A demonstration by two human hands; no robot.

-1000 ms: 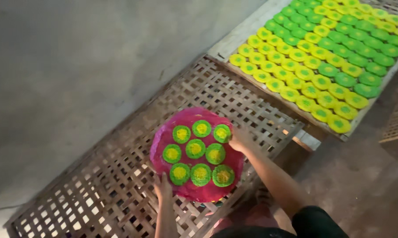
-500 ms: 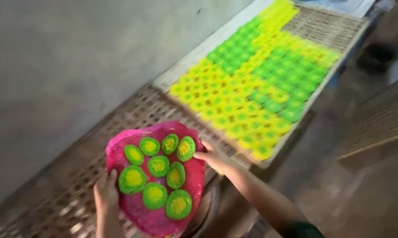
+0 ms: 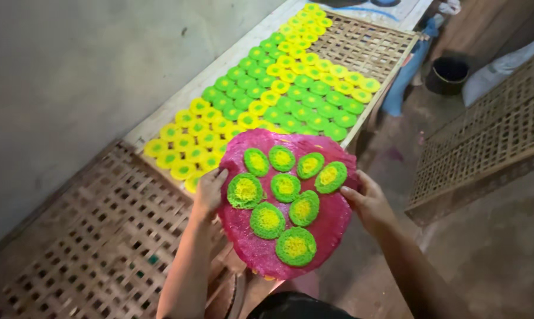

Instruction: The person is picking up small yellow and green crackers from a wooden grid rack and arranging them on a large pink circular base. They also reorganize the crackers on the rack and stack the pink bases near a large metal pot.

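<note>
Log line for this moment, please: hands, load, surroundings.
left hand: grips round pink woven mat | right hand: grips mat | load: green-and-yellow discs | beyond: lattice rack

**Pink mat of green-and-yellow discs held over a drying rack**

A round pink mat (image 3: pixel 329 227) is gripped at its edges by the left hand (image 3: pixel 209 192) and the right hand (image 3: pixel 370 204). Eight green-and-yellow discs (image 3: pixel 286 186) are carried on it. Beneath, a woven bamboo rack (image 3: pixel 367 44) is covered with rows of yellow and green discs (image 3: pixel 290 94). A black bucket (image 3: pixel 449 74) is seen on the floor.
</note>
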